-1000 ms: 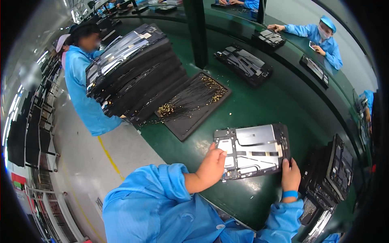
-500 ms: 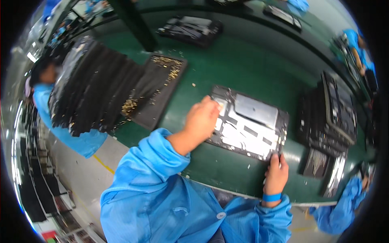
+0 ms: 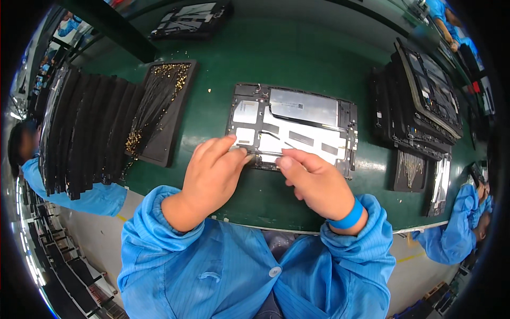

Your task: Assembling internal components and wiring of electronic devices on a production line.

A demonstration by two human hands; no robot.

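An opened tablet body (image 3: 313, 139), with a black frame, silver inner plate and flat silver battery (image 3: 303, 106), lies in front of me on the green table. My left hand (image 3: 210, 170) is at its near left edge. The index fingertip touches the frame, and the other fingers curl closed around something hidden. At the middle of the near edge, my right hand (image 3: 319, 186) pinches thumb against index finger. A thin dark strip (image 3: 264, 152) runs between the two hands along that edge. Whether either hand grips this strip is hard to make out.
Left on the green table (image 3: 255, 199), a black foam tray (image 3: 159, 133) of thin gold-ended cables lies beside a row of black foam trays (image 3: 87, 130). Stacked device bodies (image 3: 425, 101) stand at right, near a smaller cable tray (image 3: 409, 173). Co-workers in blue sit both sides.
Both hands have left the tablet body's left side and near right corner and come together at its near edge. The view has shifted, and the body now lies straighter before me.
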